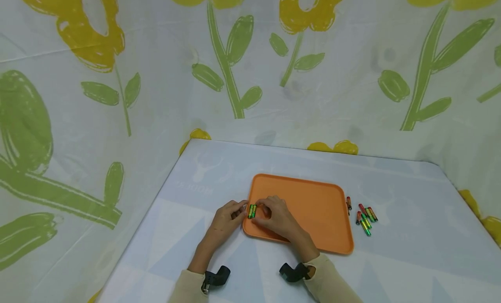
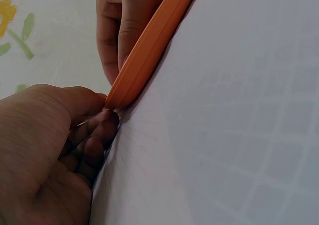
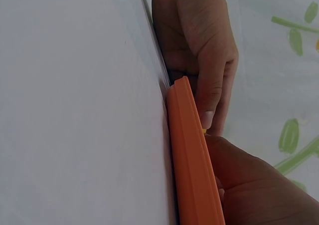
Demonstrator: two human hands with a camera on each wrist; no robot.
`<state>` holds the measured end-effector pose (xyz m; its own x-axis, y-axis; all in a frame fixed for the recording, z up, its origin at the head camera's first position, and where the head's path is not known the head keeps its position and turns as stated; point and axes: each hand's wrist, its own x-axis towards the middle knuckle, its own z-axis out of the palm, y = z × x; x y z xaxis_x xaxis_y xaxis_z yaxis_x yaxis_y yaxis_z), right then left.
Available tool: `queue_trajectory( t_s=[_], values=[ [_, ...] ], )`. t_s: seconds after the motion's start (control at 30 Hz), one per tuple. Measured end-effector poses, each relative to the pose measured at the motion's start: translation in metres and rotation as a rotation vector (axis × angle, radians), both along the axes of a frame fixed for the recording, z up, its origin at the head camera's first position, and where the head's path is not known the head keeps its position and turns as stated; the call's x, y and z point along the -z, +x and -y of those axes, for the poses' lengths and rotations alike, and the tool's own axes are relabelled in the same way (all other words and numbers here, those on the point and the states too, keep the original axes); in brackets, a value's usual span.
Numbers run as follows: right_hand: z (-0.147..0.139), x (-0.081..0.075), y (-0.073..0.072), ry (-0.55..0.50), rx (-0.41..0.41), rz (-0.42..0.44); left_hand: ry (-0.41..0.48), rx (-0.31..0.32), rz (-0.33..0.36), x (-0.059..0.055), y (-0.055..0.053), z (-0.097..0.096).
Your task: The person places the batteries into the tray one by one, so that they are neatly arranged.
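Head view: your right hand (image 1: 278,217) spans 2 batteries (image 1: 251,211), left hand (image 1: 226,218) beside; can't tell if either pinches. Nudge ends level.

at the left end of the tray (image 1: 313,207), two batteries (image 1: 252,211); right of it, other batteries (image 1: 365,221).

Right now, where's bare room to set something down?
Free: tray between right hand and right rim; table right of loose batteries. Crowded: tray's left end, two green batteries between left hand and right; loose batteries' patch.
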<state>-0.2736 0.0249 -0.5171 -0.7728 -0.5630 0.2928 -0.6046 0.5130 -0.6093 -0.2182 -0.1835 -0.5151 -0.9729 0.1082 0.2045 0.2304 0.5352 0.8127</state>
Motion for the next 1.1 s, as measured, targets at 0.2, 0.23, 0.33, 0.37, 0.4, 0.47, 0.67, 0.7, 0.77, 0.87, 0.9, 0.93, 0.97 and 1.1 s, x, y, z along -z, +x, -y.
queue_trajectory(
  t_s=[0.2,0.23,0.33,0.37,0.4,0.47,0.67,0.7,0.77,0.87,0.9,0.93,0.97,1.1],
  values=[
    [-0.004,-0.004,0.003,0.002,0.0,-0.019,0.003,0.009,0.004,-0.001,0.001,-0.001],
    [-0.005,-0.005,0.004,-0.005,-0.001,-0.023,0.008,0.01,0.009,-0.001,0.001,-0.001],
    [-0.008,-0.009,0.005,-0.025,-0.003,-0.045,0.012,0.012,0.015,-0.003,0.001,-0.001],
    [-0.009,-0.011,0.006,-0.034,-0.004,-0.052,0.015,0.012,0.018,-0.003,0.001,-0.001],
    [-0.01,-0.012,0.006,-0.039,-0.004,-0.059,0.013,0.012,0.018,-0.004,0.001,-0.001],
    [-0.013,-0.014,0.007,-0.045,-0.004,-0.071,0.006,0.012,0.017,-0.005,0.0,-0.001],
    [-0.023,-0.012,0.006,-0.022,0.025,-0.071,-0.003,-0.003,0.055,-0.005,0.0,-0.001],
    [-0.025,-0.012,0.006,-0.016,0.035,-0.067,-0.001,-0.006,0.062,-0.004,0.0,-0.001],
    [-0.029,-0.012,0.006,-0.008,0.055,-0.051,0.0,-0.009,0.067,-0.002,0.0,0.0],
    [-0.036,-0.013,0.007,-0.001,0.073,-0.036,0.001,-0.013,0.057,0.002,0.0,0.0],
    [-0.038,-0.014,0.007,-0.001,0.078,-0.036,0.005,-0.011,0.053,0.002,0.0,0.0],
    [-0.04,-0.014,0.008,-0.003,0.082,-0.039,0.006,-0.009,0.046,0.002,0.0,0.0],
    [-0.042,-0.014,0.008,-0.007,0.084,-0.045,0.007,-0.009,0.039,0.002,0.0,0.0],
    [-0.051,-0.013,0.007,-0.027,0.095,-0.065,0.006,-0.005,0.025,0.001,0.0,0.0]
  ],
)
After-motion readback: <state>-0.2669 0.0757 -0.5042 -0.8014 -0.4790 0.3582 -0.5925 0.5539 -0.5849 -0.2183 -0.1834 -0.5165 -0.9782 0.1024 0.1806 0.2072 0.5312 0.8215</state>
